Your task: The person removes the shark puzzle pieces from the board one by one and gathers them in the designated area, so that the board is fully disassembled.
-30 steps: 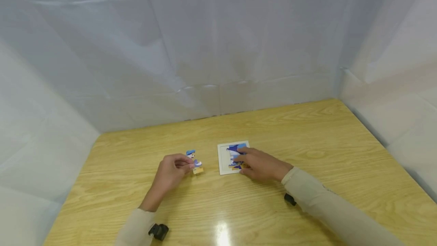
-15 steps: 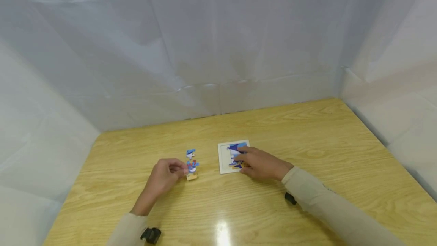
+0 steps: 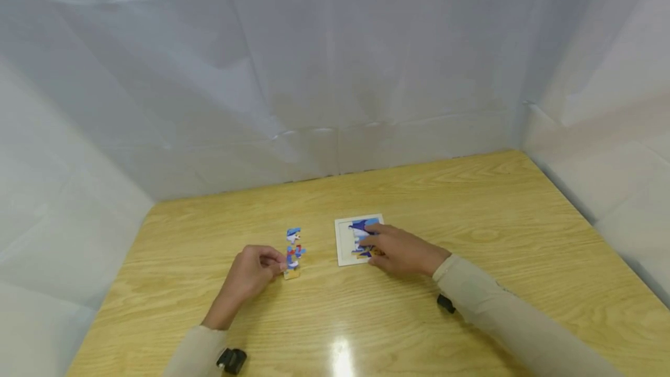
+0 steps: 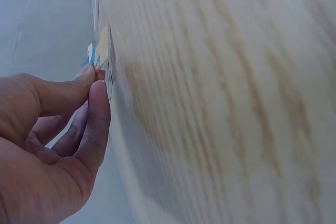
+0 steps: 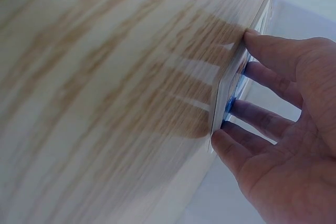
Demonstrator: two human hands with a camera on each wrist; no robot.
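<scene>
A small cluster of blue, white and red puzzle pieces (image 3: 293, 247) lies on the wooden table (image 3: 471, 214), left of centre. My left hand (image 3: 282, 264) pinches the nearest piece, a tan-edged one, between thumb and forefinger; the left wrist view shows that piece (image 4: 101, 51) held at the fingertips (image 4: 97, 80). To the right lies a white square puzzle board (image 3: 345, 240) with blue pieces in it. My right hand (image 3: 373, 243) rests flat on the board, its fingers straight over the pieces. In the right wrist view the fingers (image 5: 273, 48) spread along the board's edge (image 5: 231, 85).
White sheeting (image 3: 324, 63) walls in the table at the back and on both sides. Black wrist straps (image 3: 232, 359) show on both beige sleeves. Bare wood stretches to the right of the board and toward the near edge.
My left hand has drawn back and to the left, pulling the tan-edged piece with it. The right hand has stayed on the board.
</scene>
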